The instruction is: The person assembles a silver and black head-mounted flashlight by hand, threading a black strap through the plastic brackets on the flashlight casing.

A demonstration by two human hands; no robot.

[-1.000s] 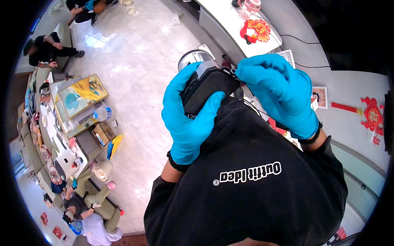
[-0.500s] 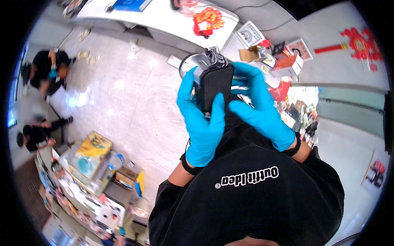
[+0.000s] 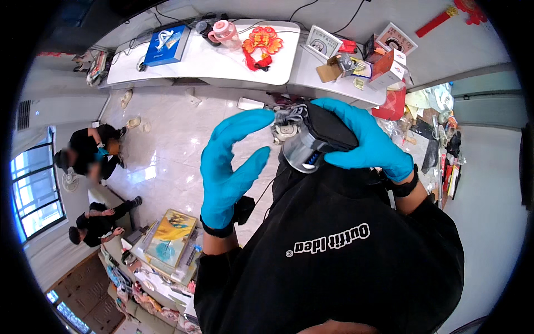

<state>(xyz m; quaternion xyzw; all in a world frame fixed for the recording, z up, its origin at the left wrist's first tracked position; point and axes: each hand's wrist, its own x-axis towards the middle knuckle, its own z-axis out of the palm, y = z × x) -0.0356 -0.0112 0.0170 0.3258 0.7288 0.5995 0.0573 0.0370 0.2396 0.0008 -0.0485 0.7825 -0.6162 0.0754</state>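
A black, round-cornered device [image 3: 332, 129] with a clear cylindrical part [image 3: 300, 151] is in front of my chest. It tilts so that the clear part points down and left. A bundle of grey cable [image 3: 290, 115] sits at its left end. My right hand [image 3: 370, 146], in a blue glove, grips the device with the thumb below and fingers along the far side. My left hand [image 3: 231, 167], also gloved in blue, is apart from it on the left, thumb and fingers spread and curved around nothing. The exact kind of device is unclear.
Ahead stands a white table [image 3: 222, 69] with a blue box [image 3: 167, 44], a pink bottle [image 3: 225, 34] and a red ornament [image 3: 262, 42]. Cartons [image 3: 387, 69] and frames crowd its right. Two people in black sit far left. Lower left, a stack of boxes [image 3: 172, 234].
My left hand has let go of the device and moved left. The device, in my right hand, has turned and tilted, its clear part now facing down. The view has shifted too.
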